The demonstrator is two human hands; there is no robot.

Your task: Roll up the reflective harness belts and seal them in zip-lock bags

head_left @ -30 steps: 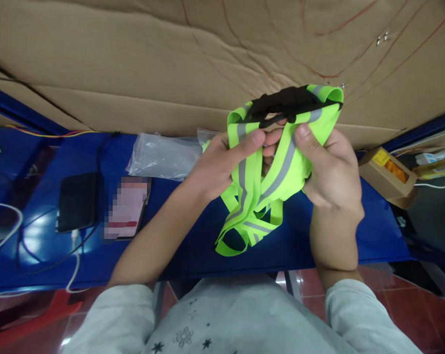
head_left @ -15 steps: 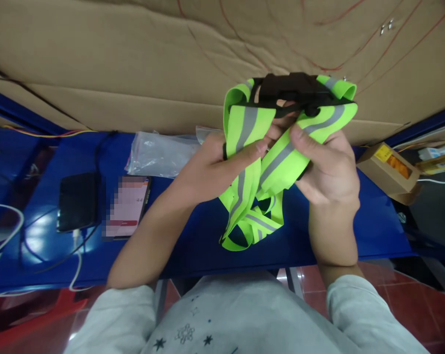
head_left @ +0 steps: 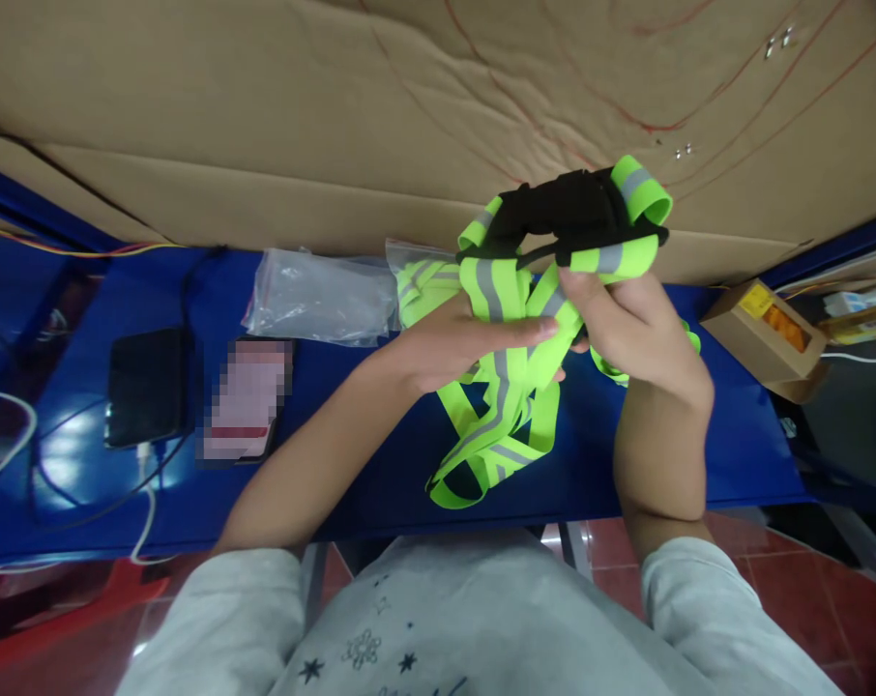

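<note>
Both hands hold a bundle of neon-green reflective straps (head_left: 506, 387) with a grey stripe, apparently a reflective harness, above the blue table. My left hand (head_left: 474, 338) is closed around the left straps, its thumb lying across them. My right hand (head_left: 619, 314) grips the strap on the right, thumb on top; its other fingers are mostly hidden. A black plastic buckle (head_left: 565, 208) sits at the top of the bundle, above both hands. Loose strap loops hang below the hands towards the table's front edge.
Left of the bundle lie clear plastic bags (head_left: 318, 295), a phone (head_left: 246, 398) and a black device (head_left: 146, 387) with a white cable. More green straps (head_left: 427, 285) lie behind my left hand. A small cardboard box (head_left: 764, 333) stands at right. Cardboard (head_left: 264, 126) walls the back.
The buckle end has tilted and dropped a little. My hands have come closer together, with my left thumb further right across the straps. Green straps behind my left hand have come into view.
</note>
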